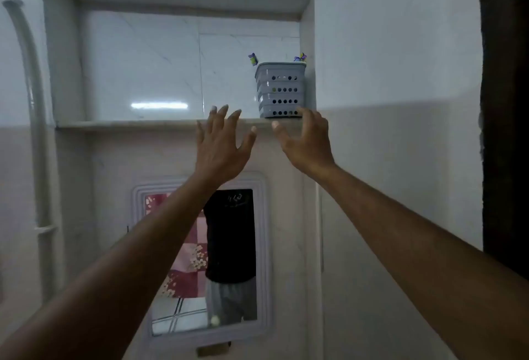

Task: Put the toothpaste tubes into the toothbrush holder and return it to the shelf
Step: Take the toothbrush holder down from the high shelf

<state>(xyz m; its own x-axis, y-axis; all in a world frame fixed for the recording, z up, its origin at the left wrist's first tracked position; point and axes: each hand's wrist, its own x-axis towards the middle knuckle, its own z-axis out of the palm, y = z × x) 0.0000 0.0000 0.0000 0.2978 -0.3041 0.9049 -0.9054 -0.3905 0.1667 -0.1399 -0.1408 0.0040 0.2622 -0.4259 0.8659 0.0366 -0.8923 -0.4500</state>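
A grey perforated toothbrush holder (pixel 280 89) stands upright at the right end of the shelf (pixel 128 124), inside a tiled wall niche. Two toothpaste tube ends poke above its rim, one at the left (pixel 253 59) and one at the right (pixel 300 57). My left hand (pixel 221 143) is raised below and left of the holder, fingers spread, holding nothing. My right hand (pixel 306 139) hovers just below the holder's right bottom corner, fingers curved and apart, holding nothing. Neither hand touches the holder.
A framed mirror (pixel 206 262) hangs on the wall under the shelf and reflects a person in dark clothes. A white pipe (pixel 37 119) runs down the left wall. A dark door frame (pixel 506 119) borders the right.
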